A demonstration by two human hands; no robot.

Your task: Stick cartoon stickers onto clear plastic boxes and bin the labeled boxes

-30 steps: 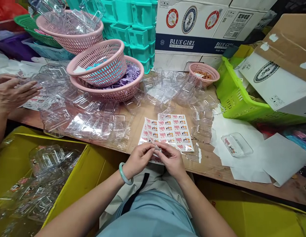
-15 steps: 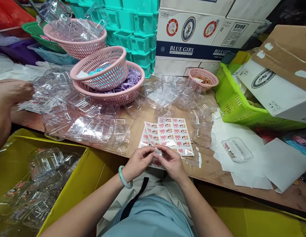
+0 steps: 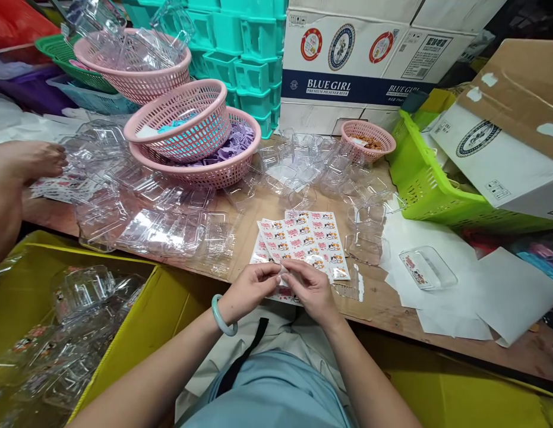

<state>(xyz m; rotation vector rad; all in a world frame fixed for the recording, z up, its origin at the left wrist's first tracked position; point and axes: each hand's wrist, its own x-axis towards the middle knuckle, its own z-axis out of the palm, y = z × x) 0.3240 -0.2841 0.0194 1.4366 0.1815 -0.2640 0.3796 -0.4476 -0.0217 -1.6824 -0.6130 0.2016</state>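
"What do the hands have?"
"The left hand (image 3: 255, 284) and right hand (image 3: 309, 288) nearly meet, each pinching the near edge of a sticker sheet (image 3: 278, 238) between thumb and fingers."
"Where is that sheet?"
"At the table's near edge, right in front of the person, lying partly over other sheets (image 3: 333, 244) printed with cats."
"And around it?"
"Clear boxes (image 3: 164, 229) are heaped to the left. To the right, a box with a label (image 3: 414, 268) lies on white paper (image 3: 514, 294)."
"Farther out?"
"Pink baskets (image 3: 193, 154) stand behind the left heap, the lower one holding purple pieces (image 3: 238, 142). A green basket (image 3: 432, 178) stands on the right."
"Anyone else?"
"Another person's hand (image 3: 31, 161) on the far left, curled; I can't tell what it holds."
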